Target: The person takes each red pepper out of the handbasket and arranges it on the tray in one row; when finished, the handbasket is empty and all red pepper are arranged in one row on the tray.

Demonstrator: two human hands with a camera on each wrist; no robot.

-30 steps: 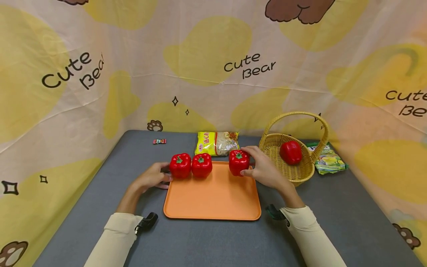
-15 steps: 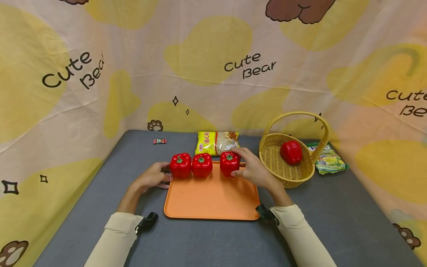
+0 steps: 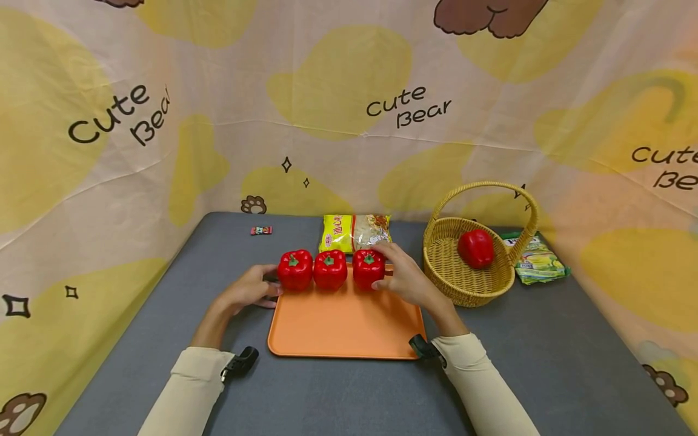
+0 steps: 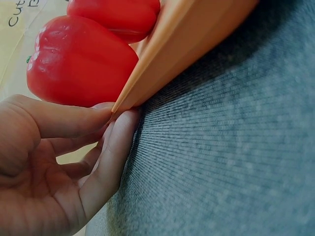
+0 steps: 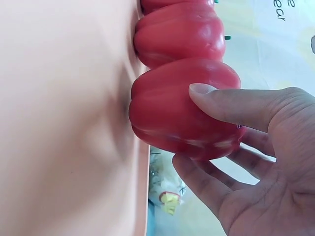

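Note:
On the orange tray, two red bell peppers stand side by side along the far edge: a left bell pepper and a middle bell pepper. My right hand grips a third red bell pepper at the right end of this row, thumb on the near side and fingers behind. The right wrist view shows that held pepper close over the tray. At the tray's left edge, my left hand pinches the rim between thumb and fingers, right beside the left pepper.
A wicker basket with a tall handle stands right of the tray, holding one red bell pepper. Behind it lies a green packet. A yellow food bag is beyond the tray, and a small red packet sits back left.
My right hand has carried its bell pepper leftward over the tray, close to the middle pepper. The left hand has stayed at the tray's rim.

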